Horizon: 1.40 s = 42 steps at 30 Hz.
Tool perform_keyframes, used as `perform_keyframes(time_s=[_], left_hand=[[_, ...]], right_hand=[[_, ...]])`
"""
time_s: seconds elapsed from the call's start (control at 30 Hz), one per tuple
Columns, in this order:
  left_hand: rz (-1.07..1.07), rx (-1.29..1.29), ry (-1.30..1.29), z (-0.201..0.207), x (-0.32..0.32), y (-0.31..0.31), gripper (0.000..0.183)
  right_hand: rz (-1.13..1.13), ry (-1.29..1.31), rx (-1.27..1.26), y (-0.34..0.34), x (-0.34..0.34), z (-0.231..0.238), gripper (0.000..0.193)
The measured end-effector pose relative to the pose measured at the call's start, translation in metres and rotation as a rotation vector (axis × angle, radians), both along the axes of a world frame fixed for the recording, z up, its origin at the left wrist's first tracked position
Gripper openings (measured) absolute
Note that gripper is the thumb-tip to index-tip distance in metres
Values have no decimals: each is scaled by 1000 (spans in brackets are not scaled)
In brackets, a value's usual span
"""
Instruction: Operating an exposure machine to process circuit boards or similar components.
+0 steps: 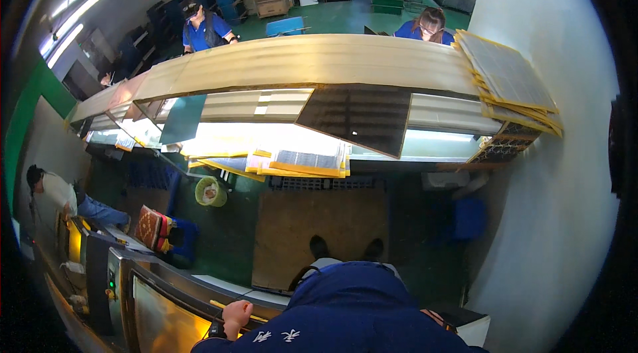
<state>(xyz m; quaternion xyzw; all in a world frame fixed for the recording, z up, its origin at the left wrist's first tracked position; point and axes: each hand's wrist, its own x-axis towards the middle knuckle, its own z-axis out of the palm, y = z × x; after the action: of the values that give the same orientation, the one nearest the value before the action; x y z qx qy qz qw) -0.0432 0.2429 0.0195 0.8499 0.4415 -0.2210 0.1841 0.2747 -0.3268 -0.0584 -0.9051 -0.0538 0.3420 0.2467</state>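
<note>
L hand (237, 313), lower ctr-left of frame, is right by a thin yellow strip (218, 304) on the near side of a metal-framed machine (166, 316) w/ amber-lit panel. L fingers look curled in, hardly any gap; can't tell if they grip the strip. What shows of R hand (435, 317), lower ctr-right, is mostly hidden by the dark blue garment (359, 303); can't tell finger opening or hold.

Strip prob. light & fairly stiff, poss. smooth; fragility unclear. Best hold prob. mid-length, w/ fingers wrapped round the edge. Yellow-edged sheets (306, 161), frame ctr, look thin, prob. bendy; take by the borders.

Writing: pale characters on garment, lower ctr; no legible label on strip, machine or sheets.
</note>
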Motion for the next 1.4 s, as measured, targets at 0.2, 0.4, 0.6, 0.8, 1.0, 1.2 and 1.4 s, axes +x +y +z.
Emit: perform_keyframes(time_s=[0.2, 0.4, 0.6, 0.8, 1.0, 1.2, 1.4], left_hand=[[-16, 7, 44, 15, 14, -5, 34], [-27, -34, 77, 10, 14, -4, 35], [-23, -76, 151, 4, 13, 3, 38], [-22, -142, 256, 17, 28, 5, 40], [-34, -119, 201, 9, 22, 7, 36], [124, -363, 310, 3, 19, 19, 50], [276, -586, 393, -8, 34, 45, 68]], right_hand=[[100, -18, 109, -52, -20, -44, 31], [153, -76, 162, 4, 5, 54, 37], [-1104, 363, 411, 26, 40, 4, 39], [-765, 357, 812, 210, 152, 23, 39], [67, 232, 795, 367, 203, 82, 39], [122, 541, 1025, 426, 196, 102, 40], [214, 491, 1035, 471, 214, 135, 45]])
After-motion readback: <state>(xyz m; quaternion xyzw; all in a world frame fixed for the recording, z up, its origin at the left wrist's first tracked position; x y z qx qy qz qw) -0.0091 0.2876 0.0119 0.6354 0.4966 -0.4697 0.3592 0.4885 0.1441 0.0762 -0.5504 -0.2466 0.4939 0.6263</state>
